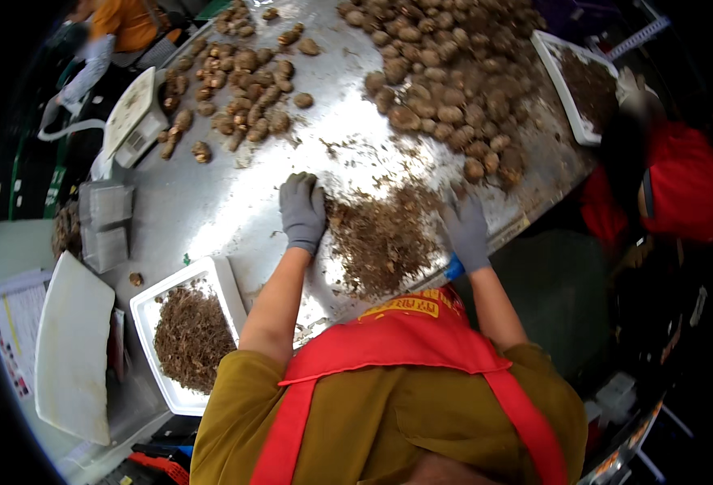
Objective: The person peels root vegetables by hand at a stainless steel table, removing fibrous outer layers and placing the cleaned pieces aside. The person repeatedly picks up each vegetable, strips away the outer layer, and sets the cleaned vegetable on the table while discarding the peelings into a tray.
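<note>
A loose heap of brown root fibres and soil [387, 236] lies on the metal tabletop [168, 200] in front of me. My left hand [303, 212], in a grey glove, rests at the heap's left edge with the palm down. On the heap's opposite side is my right hand [467, 227], also gloved in grey and slightly blurred, its fingers spread beside the fibres. Neither hand grips anything that I can see. Beyond the hands, scattered bits of debris [368, 151] run towards a large pile of taro-like tubers [453, 91].
A white tray [235, 285] of root fibres [193, 339] stands left. Further up are a smaller tuber group [247, 85], a weighing scale [132, 115] and clear plastic containers [105, 224]. At right, a person in red [690, 176] is beside another white tray [559, 85] of soil.
</note>
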### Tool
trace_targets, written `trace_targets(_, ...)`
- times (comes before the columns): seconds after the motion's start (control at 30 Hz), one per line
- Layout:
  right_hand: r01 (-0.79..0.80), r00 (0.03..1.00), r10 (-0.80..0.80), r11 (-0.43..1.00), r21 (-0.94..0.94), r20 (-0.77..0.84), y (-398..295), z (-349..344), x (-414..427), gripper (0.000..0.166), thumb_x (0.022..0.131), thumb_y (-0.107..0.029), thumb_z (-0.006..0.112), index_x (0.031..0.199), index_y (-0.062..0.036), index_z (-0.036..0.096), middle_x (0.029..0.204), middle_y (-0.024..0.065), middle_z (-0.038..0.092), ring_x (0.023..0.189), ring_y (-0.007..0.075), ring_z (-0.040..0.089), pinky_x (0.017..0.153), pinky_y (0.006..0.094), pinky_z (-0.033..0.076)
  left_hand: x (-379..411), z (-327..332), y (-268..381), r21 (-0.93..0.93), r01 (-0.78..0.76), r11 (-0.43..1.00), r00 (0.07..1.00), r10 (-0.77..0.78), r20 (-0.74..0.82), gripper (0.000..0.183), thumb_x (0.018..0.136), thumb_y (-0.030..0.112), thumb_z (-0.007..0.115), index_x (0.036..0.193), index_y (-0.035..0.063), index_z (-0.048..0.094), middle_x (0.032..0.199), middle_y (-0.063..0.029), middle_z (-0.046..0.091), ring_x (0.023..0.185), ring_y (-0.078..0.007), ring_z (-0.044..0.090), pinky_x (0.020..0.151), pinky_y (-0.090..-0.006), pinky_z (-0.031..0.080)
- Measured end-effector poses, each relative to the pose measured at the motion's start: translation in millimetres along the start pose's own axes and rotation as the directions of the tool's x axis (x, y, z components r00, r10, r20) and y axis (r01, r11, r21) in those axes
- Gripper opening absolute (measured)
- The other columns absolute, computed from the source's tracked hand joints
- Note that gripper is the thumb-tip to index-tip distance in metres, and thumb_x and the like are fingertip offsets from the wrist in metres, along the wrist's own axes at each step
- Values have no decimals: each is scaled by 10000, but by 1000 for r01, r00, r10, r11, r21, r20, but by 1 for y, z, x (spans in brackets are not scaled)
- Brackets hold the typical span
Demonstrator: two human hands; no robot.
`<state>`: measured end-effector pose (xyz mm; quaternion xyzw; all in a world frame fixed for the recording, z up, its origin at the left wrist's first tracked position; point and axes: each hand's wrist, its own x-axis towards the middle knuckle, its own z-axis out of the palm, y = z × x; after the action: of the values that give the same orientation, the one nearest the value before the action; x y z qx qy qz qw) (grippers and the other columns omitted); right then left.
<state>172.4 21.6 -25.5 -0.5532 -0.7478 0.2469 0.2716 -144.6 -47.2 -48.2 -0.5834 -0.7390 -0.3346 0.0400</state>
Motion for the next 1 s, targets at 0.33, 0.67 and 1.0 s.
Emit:
trace_targets(0.33,-36,905,-319,604,796,282,-46,100,55,435,936,-159,557,1332,-1,471,1331,184,506,1095,244,567,903,297,510,4,28,-32,-22,29,999,1000,-29,-1,241,867,150,577,1076,35,611,1160,-167,580,1121,-378,501,992,-455,391)
trace_targets(0.67,673,677,-658,735,85,329,-110,213,161,415,941,-390,449,1184,-106,630,1340,182,516,1277,354,425,1079,470,297,4,-4,-80,-187,147,971,986,-159,-51,396,873,137,545,1244,2,516,1249,-210,523,1157,-383,487,1006,-438,398)
trace_targets(1.0,313,428,-581,814,489,692,-131,154,37,371,957,-385,471,1103,-82,627,1116,127,637,1066,331,584,956,384,450,-44,-28,-101,-209,179,961,984,-178,24,359,923,258,517,1206,48,584,1226,-147,587,1236,-390,465,1116,-486,285)
